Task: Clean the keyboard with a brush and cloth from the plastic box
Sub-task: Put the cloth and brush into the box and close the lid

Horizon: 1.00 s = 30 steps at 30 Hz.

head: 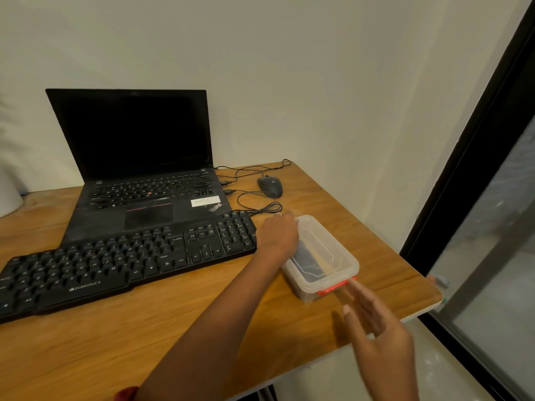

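At the table's (173, 328) right edge, her left hand (276, 234) rests on the plastic box's (344, 256) far end, grip unclear; her right hand (376, 322) hovers open by its red latch (335, 287)

- The left hand (276, 235) rests on the far end of the plastic box (324, 256), beside the keyboard (121, 261).
- The right hand (376, 328) has straight fingers near the red latch (335, 287).
- A laptop (139, 169) stands behind.
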{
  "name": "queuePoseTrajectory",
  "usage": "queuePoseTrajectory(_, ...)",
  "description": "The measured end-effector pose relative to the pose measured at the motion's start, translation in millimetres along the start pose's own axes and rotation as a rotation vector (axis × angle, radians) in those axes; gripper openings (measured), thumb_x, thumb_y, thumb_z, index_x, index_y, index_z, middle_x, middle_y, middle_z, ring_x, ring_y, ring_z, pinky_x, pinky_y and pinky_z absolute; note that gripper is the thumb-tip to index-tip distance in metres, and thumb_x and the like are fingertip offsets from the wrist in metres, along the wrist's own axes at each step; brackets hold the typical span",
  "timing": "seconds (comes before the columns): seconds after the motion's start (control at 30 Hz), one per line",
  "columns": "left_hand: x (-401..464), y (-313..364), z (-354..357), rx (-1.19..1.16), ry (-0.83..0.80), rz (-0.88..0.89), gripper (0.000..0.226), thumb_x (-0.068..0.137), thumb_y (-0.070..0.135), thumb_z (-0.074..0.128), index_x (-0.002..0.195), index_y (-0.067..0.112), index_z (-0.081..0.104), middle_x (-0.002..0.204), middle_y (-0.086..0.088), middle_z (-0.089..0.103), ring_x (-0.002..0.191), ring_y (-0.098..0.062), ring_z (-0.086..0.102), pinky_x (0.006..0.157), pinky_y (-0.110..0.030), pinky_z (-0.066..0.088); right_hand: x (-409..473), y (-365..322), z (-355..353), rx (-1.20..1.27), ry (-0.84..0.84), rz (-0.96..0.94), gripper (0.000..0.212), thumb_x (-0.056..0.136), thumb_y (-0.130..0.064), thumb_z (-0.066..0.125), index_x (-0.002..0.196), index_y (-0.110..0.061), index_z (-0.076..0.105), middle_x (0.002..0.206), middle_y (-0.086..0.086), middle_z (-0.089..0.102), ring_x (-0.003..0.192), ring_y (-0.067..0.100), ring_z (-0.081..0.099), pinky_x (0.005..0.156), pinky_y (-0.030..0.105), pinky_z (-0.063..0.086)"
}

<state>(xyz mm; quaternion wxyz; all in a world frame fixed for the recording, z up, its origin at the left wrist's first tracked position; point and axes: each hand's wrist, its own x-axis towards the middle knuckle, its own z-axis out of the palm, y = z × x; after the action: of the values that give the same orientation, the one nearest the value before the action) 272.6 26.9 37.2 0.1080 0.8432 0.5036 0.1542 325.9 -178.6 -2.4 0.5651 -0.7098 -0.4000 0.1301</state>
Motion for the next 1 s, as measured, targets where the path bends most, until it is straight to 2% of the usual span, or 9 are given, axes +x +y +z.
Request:
queuePoseTrajectory(0.07, 0.1, -0.1, 0.2, -0.001, 0.0, 0.002, 0.031, 0.105, 0.022, 0.031, 0.124, 0.013, 0.053, 0.122, -0.011, 0.06, 0.111, -0.029, 0.055, 0.084, -0.041, 0.044, -8.0, 14.0, 10.8, -0.269, 0.044, -0.227, 0.04, 0.091, -0.022, 0.06, 0.128, -0.033, 0.048, 0.13, -0.016, 0.046, 0.12, 0.009, 0.046, 0.099, 0.027, 0.03)
queuePoseTrajectory(0.13, 0.3, -0.9, 0.6, -0.007, 0.001, 0.007, 0.029, 0.104, 0.021, 0.032, 0.123, 0.013, 0.053, 0.121, -0.011, 0.06, 0.11, -0.029, 0.056, 0.085, -0.041, 0.045, -10.2, 29.4, 19.5, -0.512, 0.023, -0.388, 0.044, 0.096, -0.037, 0.04, 0.137, -0.019, 0.042, 0.137, -0.006, 0.045, 0.124, 0.02, 0.041, 0.096, 0.04, 0.031)
queuePoseTrajectory(0.2, 0.3, -1.6, 0.4, -0.014, 0.0, 0.017, 0.028, 0.104, 0.021, 0.034, 0.123, 0.013, 0.053, 0.121, -0.011, 0.06, 0.11, -0.03, 0.056, 0.085, -0.041, 0.045, -10.5, 38.4, 25.7, -0.702, 0.04, -0.364, 0.058, 0.095, -0.051, 0.021, 0.135, -0.012, 0.041, 0.139, 0.008, 0.042, 0.119, 0.032, 0.037, 0.085, 0.055, 0.042)
queuePoseTrajectory(0.27, 0.6, -2.5, 0.3, -0.028, 0.001, 0.024, 0.029, 0.105, 0.022, 0.033, 0.123, 0.013, 0.054, 0.12, -0.012, 0.061, 0.11, -0.03, 0.056, 0.085, -0.042, 0.045, -11.0, 42.9, 30.1, -0.824, 0.066, -0.318, 0.065, 0.093, -0.056, 0.016, 0.132, -0.011, 0.041, 0.138, 0.014, 0.037, 0.119, 0.036, 0.036, 0.08, 0.06, 0.045)
queuePoseTrajectory(0.37, 1.0, -3.2, 0.4, -0.032, -0.001, 0.028, 0.034, 0.106, 0.026, 0.028, 0.124, 0.013, 0.054, 0.12, -0.013, 0.06, 0.11, -0.032, 0.055, 0.085, -0.041, 0.044, -9.7, 48.6, 34.4, -0.922, 0.066, -0.353, 0.067, 0.093, -0.058, 0.013, 0.13, -0.01, 0.04, 0.14, 0.014, 0.034, 0.123, 0.037, 0.035, 0.092, 0.06, 0.039)
queuePoseTrajectory(0.57, 4.1, -4.6, 0.6, 0.0, -0.025, 0.042, 0.03, 0.104, 0.019, 0.033, 0.126, 0.011, 0.051, 0.123, -0.014, 0.059, 0.111, -0.033, 0.056, 0.088, -0.042, 0.045, 0.6, 47.7, 27.9, -0.962, 0.111, -0.359, 0.065, 0.092, -0.057, 0.015, 0.135, -0.013, 0.038, 0.142, 0.008, 0.034, 0.128, 0.035, 0.033, 0.1, 0.052, 0.021)
queuePoseTrajectory(0.67, 4.5, -6.7, -0.6, -0.001, -0.045, 0.073, 0.03, 0.103, 0.019, 0.034, 0.127, 0.011, 0.049, 0.124, -0.015, 0.058, 0.111, -0.034, 0.056, 0.088, -0.043, 0.045, 3.6, 49.3, 31.9, -0.958, 0.114, -0.367, 0.067, 0.091, -0.059, 0.017, 0.136, -0.013, 0.037, 0.143, 0.007, 0.034, 0.128, 0.034, 0.032, 0.1, 0.051, 0.022)
queuePoseTrajectory(0.83, 4.0, -7.3, -1.9, -0.038, -0.05, 0.067, 0.035, 0.104, 0.023, 0.029, 0.128, 0.011, 0.051, 0.124, -0.015, 0.059, 0.112, -0.033, 0.055, 0.09, -0.043, 0.045, 5.1, 36.7, 32.3, -0.892, 0.124, -0.371, 0.065, 0.091, -0.057, 0.016, 0.127, -0.011, 0.045, 0.133, 0.012, 0.044, 0.122, 0.035, 0.037, 0.087, 0.062, 0.04)
queuePoseTrajectory(1.0, 0.8, -6.0, -6.2, -0.153, -0.095, 0.04, 0.037, 0.103, 0.025, 0.031, 0.125, 0.011, 0.056, 0.123, -0.015, 0.06, 0.111, -0.032, 0.055, 0.09, -0.04, 0.045, 17.0, 19.0, 27.3, -0.689, 0.148, -0.415, 0.061, 0.09, -0.062, 0.023, 0.129, -0.021, 0.045, 0.134, 0.009, 0.047, 0.127, 0.029, 0.034, 0.091, 0.059, 0.034)
